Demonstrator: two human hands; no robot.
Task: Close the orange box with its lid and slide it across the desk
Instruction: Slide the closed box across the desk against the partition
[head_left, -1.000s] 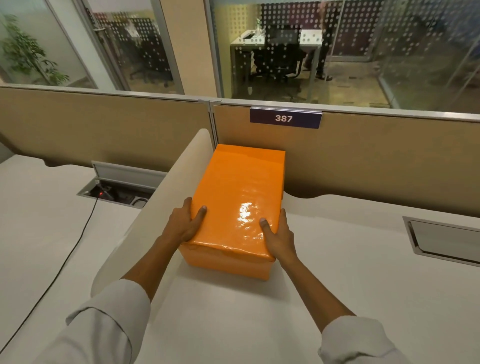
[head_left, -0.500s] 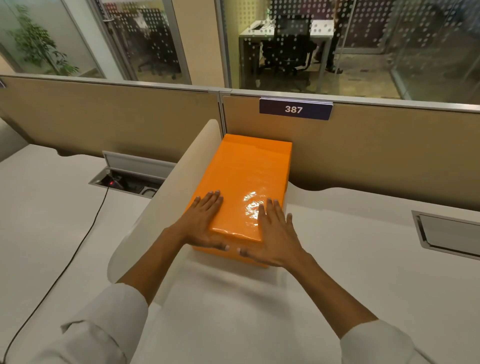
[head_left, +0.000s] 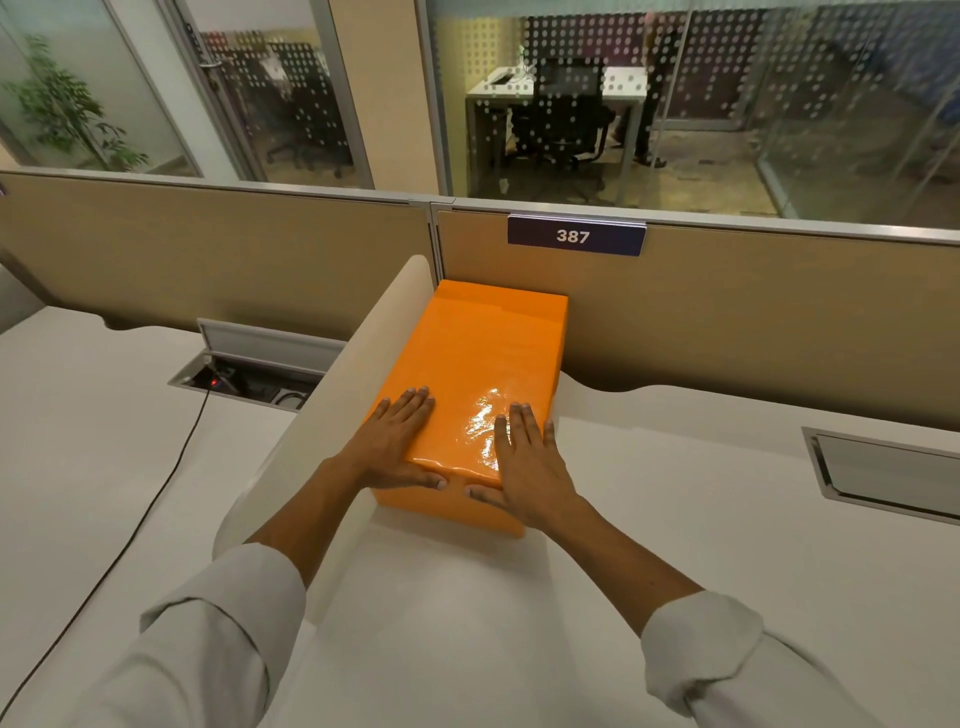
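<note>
Head view: left hand, right hand spread flat on lidded orange box.

Tan partition with 387 sign, dotted glass wall, office chair, potted plant, warm light

We lose the orange box's near edge under both palms; black cable exits frame at 7 o'clock; the desk hatch is cropped at 3 o'clock.

Both hands, earlier gripping the orange box's corners, apparently lie flat.
</note>
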